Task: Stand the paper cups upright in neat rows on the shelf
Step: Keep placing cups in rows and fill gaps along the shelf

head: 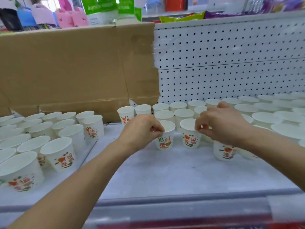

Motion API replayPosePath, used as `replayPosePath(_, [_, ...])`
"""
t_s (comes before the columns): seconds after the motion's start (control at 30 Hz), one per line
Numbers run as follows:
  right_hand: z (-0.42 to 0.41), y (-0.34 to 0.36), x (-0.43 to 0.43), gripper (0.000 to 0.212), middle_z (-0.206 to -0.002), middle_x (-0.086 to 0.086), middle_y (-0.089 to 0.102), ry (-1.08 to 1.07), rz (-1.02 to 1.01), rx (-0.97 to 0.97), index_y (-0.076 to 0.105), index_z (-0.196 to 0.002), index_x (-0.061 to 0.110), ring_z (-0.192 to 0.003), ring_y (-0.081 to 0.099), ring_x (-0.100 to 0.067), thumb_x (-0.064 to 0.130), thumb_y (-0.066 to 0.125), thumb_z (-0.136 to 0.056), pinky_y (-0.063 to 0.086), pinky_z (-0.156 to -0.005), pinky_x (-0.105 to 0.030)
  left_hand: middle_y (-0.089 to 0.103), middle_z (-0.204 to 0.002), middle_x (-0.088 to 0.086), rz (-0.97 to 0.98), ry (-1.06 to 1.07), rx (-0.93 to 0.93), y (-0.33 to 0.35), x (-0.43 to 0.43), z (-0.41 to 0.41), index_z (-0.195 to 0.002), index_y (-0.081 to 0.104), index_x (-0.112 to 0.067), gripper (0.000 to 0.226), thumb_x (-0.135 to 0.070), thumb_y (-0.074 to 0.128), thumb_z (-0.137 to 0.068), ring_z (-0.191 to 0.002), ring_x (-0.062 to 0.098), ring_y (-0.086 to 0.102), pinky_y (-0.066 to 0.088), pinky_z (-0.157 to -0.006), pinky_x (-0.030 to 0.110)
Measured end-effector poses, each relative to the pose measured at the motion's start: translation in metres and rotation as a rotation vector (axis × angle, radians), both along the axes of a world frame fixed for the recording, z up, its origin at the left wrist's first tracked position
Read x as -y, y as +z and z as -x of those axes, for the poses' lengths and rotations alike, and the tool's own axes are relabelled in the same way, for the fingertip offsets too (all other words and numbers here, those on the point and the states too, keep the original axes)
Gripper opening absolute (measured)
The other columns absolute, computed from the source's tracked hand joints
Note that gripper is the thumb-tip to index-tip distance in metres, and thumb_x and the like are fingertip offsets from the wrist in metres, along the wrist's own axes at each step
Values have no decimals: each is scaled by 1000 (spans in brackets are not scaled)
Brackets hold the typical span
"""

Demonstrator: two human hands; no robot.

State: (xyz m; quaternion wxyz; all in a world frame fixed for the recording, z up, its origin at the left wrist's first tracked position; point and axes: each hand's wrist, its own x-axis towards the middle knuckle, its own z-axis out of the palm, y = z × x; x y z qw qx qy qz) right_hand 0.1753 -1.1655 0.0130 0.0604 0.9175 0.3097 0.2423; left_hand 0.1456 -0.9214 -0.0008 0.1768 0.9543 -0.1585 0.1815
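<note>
Two cups stand upright and apart on the shelf (165,176), just ahead of the filled rows (183,113). The left hand (142,129) pinches the rim of the left cup (165,139) from its left, the right hand (221,124) that of the right cup (189,138) from its right. Closing the gap likely means sliding them inward.

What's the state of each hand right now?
Left hand: pinches the rim of the green-lettered paper cup.
Right hand: pinches the rim of the orange-lettered paper cup beside it.
</note>
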Motion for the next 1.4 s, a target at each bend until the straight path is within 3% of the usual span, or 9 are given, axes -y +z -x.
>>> replayPosePath(0.4, [-11, 0, 8, 14, -91, 11, 64, 4, 24, 3, 65, -95, 34, -89, 49, -10, 34, 51, -92, 18, -75, -27, 66, -91, -10, -65, 16, -45, 6, 18, -5, -89, 75, -29, 9, -23, 69, -85, -84, 8, 60, 54, -73, 39])
replayPosePath(0.53, [-8, -1, 10, 21, -105, 13, 61, 13, -24, -33, 62, -109, 37, -99, 49, -11, 42, 52, -92, 21, -79, -28, 65, -101, -14, -99, 67, -46, 7, 20, -2, -100, 71, -34, 15, -33, 69, -85, -88, 4, 58, 53, -72, 34])
replayPosePath(0.63, [1, -4, 8, 33, -120, 12, 54, 51, -117, -42, 58, -120, 39, -110, 47, -14, 47, 53, -89, 26, -89, -31, 62, -109, -15, -63, 90, -14, 5, 21, 9, -113, 65, -35, 30, -43, 69, -83, -99, 4, 53, 49, -82, 30])
replayPosePath(0.77, [22, -14, -10, 38, -125, 6, 54, 179, -279, -60, 60, -122, 32, -113, 47, -21, 41, 61, -85, 31, -93, -38, 54, -129, -17, 74, 128, 47, -12, 17, 49, -126, 57, -35, 46, -46, 68, -83, -118, 1, 44, 34, -96, 20])
replayPosePath(0.97, [58, -32, -69, 30, -115, 8, 59, 416, -497, -205, 65, -113, 30, -107, 54, -18, 35, 63, -84, 42, -88, -42, 53, -126, -17, 259, 239, 119, -50, -22, 130, -125, 58, -32, 42, -38, 68, -85, -119, -3, 44, 32, -102, 15])
replayPosePath(1.13, [80, -43, -142, 37, -126, 15, 49, 545, -484, -419, 55, -124, 36, -117, 46, -6, 40, 60, -88, 42, -95, -34, 52, -133, -7, 253, 460, 235, -50, -88, 164, -125, 60, -25, 40, -27, 70, -85, -125, 8, 41, 30, -105, 23])
replayPosePath(1.23, [83, -43, -193, 45, -132, 16, 43, 556, -466, -536, 46, -132, 38, -117, 45, -5, 39, 59, -89, 45, -93, -33, 47, -138, -2, 241, 645, 334, -43, -138, 184, -129, 56, -22, 44, -22, 68, -86, -129, 13, 35, 23, -105, 22])
replayPosePath(1.4, [80, -44, -269, 44, -138, 12, 38, 504, -498, -479, 45, -133, 37, -115, 47, -11, 33, 58, -92, 48, -85, -35, 48, -132, -1, 256, 759, 275, -37, -203, 200, -124, 58, -24, 39, -25, 68, -87, -125, 16, 41, 32, -101, 27])
